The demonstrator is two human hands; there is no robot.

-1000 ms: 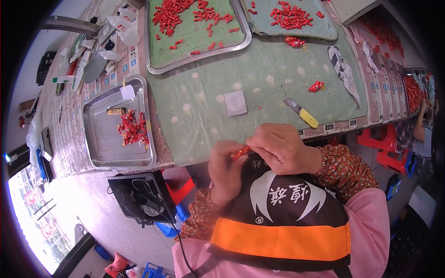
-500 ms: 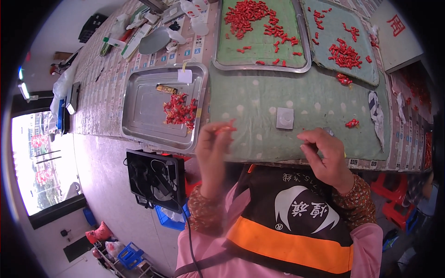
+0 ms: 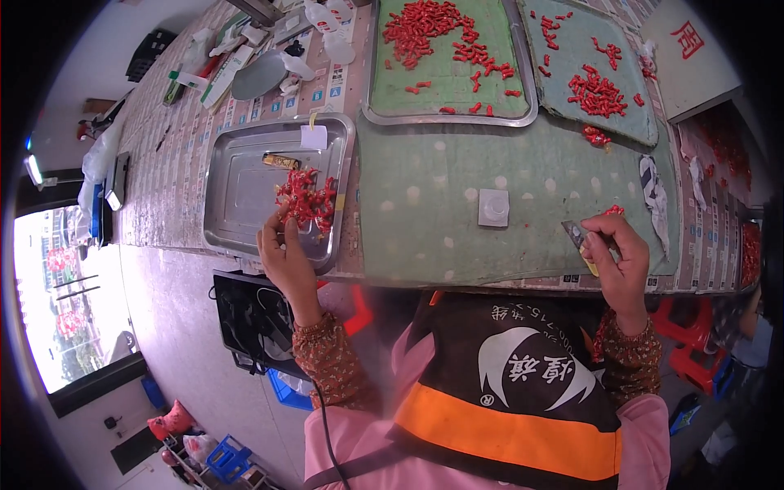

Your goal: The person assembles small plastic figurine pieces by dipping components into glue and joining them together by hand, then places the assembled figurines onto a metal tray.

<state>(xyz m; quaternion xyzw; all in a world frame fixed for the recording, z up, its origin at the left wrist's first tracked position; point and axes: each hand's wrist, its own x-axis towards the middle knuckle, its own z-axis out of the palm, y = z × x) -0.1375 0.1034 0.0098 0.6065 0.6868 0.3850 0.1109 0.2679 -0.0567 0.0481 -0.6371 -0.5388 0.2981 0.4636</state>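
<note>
My left hand (image 3: 283, 251) reaches into the metal tray (image 3: 233, 237), its fingertips at the near left edge of a heap of red-and-gold knotted pieces (image 3: 312, 200). Thumb and forefinger are a little apart there, and no piece shows clearly between them. Above the right part of the green cloth (image 3: 408, 220), my right hand (image 3: 621, 255) is closed round a small knife (image 3: 575, 234) with a grey blade and a yellow handle. A red piece (image 3: 612, 210) lies just beyond that hand, partly hidden by it. A small square pale block (image 3: 493, 207) with a round mark sits on the cloth between my hands.
Behind the cloth stand a green-lined tray (image 3: 457, 121) and a blue-green padded board (image 3: 563, 110), both bearing many red pieces. The near tray also holds a gold-and-black bar (image 3: 281, 161) and a paper note (image 3: 314, 137). A white patterned rag (image 3: 653, 196) lies at right.
My left hand has moved left from over the cloth's edge, where it held a red piece, to the heap in the tray. My right hand has shifted right, bringing the knife into clearer sight.
</note>
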